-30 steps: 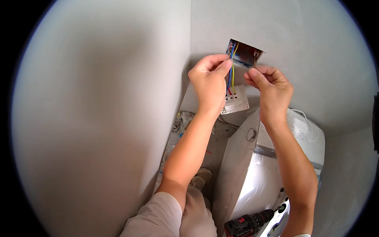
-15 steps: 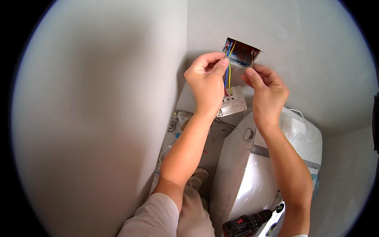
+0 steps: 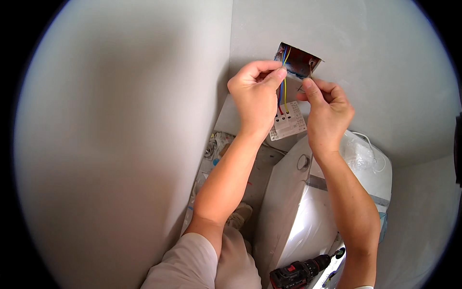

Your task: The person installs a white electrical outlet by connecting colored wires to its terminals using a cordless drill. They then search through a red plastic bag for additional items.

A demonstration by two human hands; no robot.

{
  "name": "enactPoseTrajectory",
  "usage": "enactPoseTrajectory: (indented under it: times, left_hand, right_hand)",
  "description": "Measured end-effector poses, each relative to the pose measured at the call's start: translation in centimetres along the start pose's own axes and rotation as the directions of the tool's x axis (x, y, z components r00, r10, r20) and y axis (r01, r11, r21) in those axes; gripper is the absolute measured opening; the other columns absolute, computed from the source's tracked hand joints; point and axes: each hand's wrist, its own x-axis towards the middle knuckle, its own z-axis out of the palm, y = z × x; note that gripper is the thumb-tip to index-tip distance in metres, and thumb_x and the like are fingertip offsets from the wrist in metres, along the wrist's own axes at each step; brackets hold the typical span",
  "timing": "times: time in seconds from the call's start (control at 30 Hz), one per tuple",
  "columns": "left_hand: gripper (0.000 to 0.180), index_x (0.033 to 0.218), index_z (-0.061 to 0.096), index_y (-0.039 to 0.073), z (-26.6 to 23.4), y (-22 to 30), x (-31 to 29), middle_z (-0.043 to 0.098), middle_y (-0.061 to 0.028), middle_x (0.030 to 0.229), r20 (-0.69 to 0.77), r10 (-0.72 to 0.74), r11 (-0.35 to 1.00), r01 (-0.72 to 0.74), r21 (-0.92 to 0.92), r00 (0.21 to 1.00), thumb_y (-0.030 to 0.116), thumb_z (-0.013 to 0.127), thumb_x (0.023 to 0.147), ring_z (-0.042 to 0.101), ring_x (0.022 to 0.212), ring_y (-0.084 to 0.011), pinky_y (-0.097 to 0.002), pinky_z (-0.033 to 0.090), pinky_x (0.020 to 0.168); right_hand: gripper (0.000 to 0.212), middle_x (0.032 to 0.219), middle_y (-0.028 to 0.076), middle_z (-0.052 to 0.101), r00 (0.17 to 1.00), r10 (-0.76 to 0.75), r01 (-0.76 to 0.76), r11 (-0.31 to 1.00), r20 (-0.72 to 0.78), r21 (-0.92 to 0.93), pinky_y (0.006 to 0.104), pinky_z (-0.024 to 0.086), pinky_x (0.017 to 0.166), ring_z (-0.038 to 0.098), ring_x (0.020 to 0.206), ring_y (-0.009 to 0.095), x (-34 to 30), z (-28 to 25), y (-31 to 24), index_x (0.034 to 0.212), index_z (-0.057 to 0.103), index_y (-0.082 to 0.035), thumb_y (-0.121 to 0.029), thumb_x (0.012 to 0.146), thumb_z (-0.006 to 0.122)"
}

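- The left hand [image 3: 257,91] pinches at the left of the far wall box [image 3: 299,61], beside coloured wires [image 3: 285,90] running to a white faceplate [image 3: 289,125].
- The right hand [image 3: 330,103] pinches just beside the box's right.
- Near right: a black-and-red drill [image 3: 294,274].

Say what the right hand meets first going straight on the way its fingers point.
Most likely the lower edge of the recessed wall box, just up and left of the right hand's fingertips. Depth is unclear from this single view, so the exact contact spot is uncertain.
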Motion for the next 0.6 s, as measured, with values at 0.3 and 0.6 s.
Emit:
enactPoseTrajectory:
  times: [0.3,0.6]
  left_hand:
    - [0.013,0.097,0.073,-0.008,-0.4,-0.1,-0.1,0.074,-0.0122,0.091,-0.01,-0.047,0.997,0.047,-0.056,0.999,-0.012,0.073,0.084,0.068,0.082,-0.0145,-0.0273,0.054,0.079]
    - [0.011,0.094,0.066,-0.002,-2.3,0.8,-3.3,0.07,-0.0115,0.086,-0.069,-0.075,0.986,0.063,-0.155,0.995,-0.008,0.069,0.085,0.064,0.076,-0.019,-0.031,0.052,0.073]
  right_hand:
    - [0.016,0.078,0.006,0.071,1.0,-0.013,0.013,1.0,0.016,-0.004,0.0258,0.051,0.062,0.066,0.069,0.01,-0.1,0.3,0.0,0.088,0.068,0.002,-0.011,0.094,0.075]
    - [0.013,0.099,0.017,0.07,0.94,0.209,-0.297,0.889,0.27,0.348,0.036,0.06,0.075,0.071,0.079,0.021,-4.6,-6.6,-5.0,0.08,0.059,0.0,0.002,0.091,0.066]
